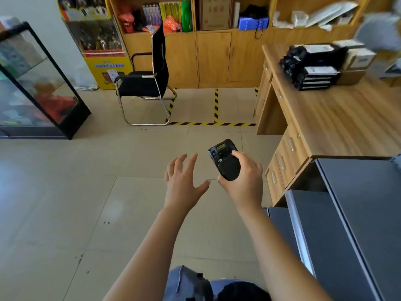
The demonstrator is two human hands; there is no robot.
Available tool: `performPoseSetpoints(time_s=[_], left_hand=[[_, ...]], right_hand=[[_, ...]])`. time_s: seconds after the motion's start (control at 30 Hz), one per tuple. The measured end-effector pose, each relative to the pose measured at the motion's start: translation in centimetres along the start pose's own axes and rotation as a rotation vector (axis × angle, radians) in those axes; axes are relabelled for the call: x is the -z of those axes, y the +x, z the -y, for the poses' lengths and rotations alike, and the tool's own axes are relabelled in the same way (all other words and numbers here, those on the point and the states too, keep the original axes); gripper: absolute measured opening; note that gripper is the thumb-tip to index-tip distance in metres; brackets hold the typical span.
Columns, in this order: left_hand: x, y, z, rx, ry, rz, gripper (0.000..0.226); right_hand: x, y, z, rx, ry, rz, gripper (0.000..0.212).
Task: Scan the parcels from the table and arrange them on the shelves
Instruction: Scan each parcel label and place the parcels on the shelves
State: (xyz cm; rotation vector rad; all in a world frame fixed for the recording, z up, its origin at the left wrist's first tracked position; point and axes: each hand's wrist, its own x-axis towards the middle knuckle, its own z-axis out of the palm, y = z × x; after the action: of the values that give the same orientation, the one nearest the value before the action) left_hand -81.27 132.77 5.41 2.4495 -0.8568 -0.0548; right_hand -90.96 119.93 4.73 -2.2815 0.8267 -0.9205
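Nearest, the left hand (184,181) hangs over the floor with its fingers (192,164) spread and holding nothing. Just beside it, the right hand (244,181) grips a black handheld scanner (224,160), fingers wrapped round its lower body, screen end pointing forward. The parcels (314,66) lie well ahead and to the right of both hands, a stack of black-wrapped packs with white labels towards the far end of the wooden table (336,122), paler boxes (360,57) behind them. The right hand is nearer but occupied, so the free left would likely have to reach across. The wooden shelves (217,29) stand farthest back.
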Motion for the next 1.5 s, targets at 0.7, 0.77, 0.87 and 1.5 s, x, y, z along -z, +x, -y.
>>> performPoseSetpoints(time_s=[0.7, 0.77, 0.87, 1.5], left_hand=[[-11.7, 50.4, -8.7, -0.331, -0.074, 0.113, 0.077], [-12.9, 53.9, -10.1, -0.354, -0.076, 0.130, 0.077], [-15.3, 57.8, -12.5, -0.400, -0.092, 0.183, 0.077], [-32.1, 78.5, -36.3, -0.714, -0.200, 0.348, 0.076]], right_hand=[[-12.2, 41.3, -13.2, -0.281, -0.123, -0.265, 0.077], [-12.4, 44.0, -14.6, -0.316, -0.140, -0.283, 0.077], [-11.9, 47.4, -17.0, -0.366, -0.152, -0.325, 0.076], [-2.0, 68.9, -37.5, -0.648, -0.213, -0.552, 0.070]])
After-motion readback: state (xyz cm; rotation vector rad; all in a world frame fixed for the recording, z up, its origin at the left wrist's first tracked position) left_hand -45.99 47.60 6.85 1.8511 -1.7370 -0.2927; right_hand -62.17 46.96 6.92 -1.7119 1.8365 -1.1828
